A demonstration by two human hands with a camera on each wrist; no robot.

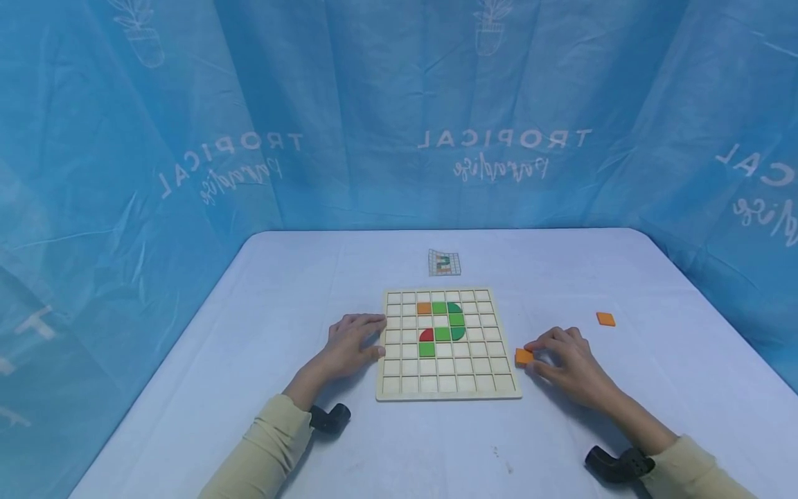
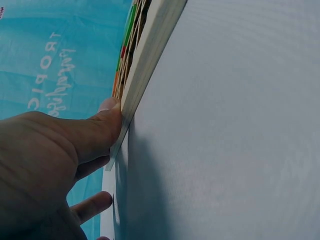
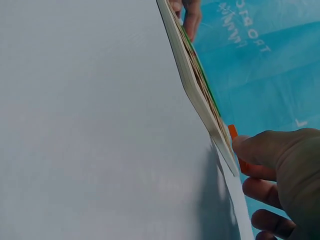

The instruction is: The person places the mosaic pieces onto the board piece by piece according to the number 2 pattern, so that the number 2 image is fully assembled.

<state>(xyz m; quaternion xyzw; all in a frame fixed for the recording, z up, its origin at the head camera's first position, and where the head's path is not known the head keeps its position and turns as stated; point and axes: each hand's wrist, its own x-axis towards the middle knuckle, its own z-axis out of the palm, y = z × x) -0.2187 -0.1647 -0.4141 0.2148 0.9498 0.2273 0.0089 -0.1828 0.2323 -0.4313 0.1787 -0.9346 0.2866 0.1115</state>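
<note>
A pale wooden grid board [image 1: 449, 397] lies flat on the table. Several pieces sit in its cells: an orange square [image 1: 424, 308], green squares [image 1: 456, 319], dark green quarter-rounds [image 1: 458, 334] and a red quarter-round [image 1: 426, 336]. My left hand [image 1: 349, 348] rests at the board's left edge, its thumb [image 2: 107, 117] touching the rim and the other fingers extended. Just off the board's right edge, my right hand [image 1: 573, 367] pinches an orange square tile [image 1: 523, 357] between thumb and fingers. In the right wrist view that tile [image 3: 232, 132] shows edge-on beside the board.
Beyond the board lies a small card [image 1: 444, 263] printed with a grid and a coloured pattern. Another orange tile [image 1: 605, 319] lies farther right on the white tablecloth [image 1: 299, 277]. A blue printed curtain [image 1: 374, 180] hangs behind the table and along its sides.
</note>
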